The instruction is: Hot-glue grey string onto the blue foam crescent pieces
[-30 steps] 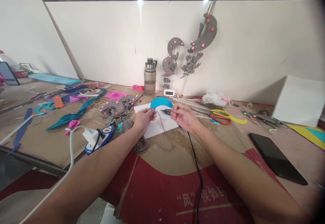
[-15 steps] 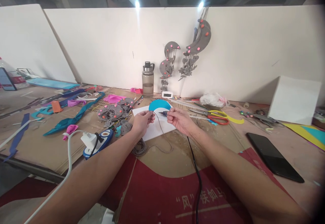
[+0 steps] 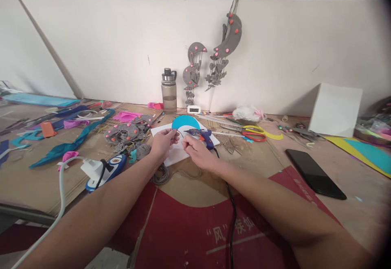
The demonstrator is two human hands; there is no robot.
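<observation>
My left hand (image 3: 164, 143) pinches a thin grey cord (image 3: 180, 133) above a white sheet (image 3: 177, 155). Close beside it, the fingers of my right hand (image 3: 195, 150) are closed on the cord's short stretch between the two hands. A blue glue gun (image 3: 207, 139) lies just behind my right hand, its dark nozzle pointing left and its black cable (image 3: 231, 204) running toward me. On the sheet rests a blue crescent piece (image 3: 186, 121), partly hidden. Below my left wrist sits a coil of grey cord (image 3: 160, 174), with a loose length trailing right.
Left are a grey dotted decoration (image 3: 124, 134), a power strip (image 3: 117, 163) with a white plug, and teal cloth (image 3: 69, 145). A bottle (image 3: 169, 92) and small clock (image 3: 194, 109) stand at the back. Right are scissors (image 3: 255, 132) and a phone (image 3: 314, 173). Grey moon mobiles (image 3: 229, 37) hang behind.
My right hand has let go of the glue gun, which now lies on the work surface, and has moved left to the cord by my left hand. The view has shifted slightly.
</observation>
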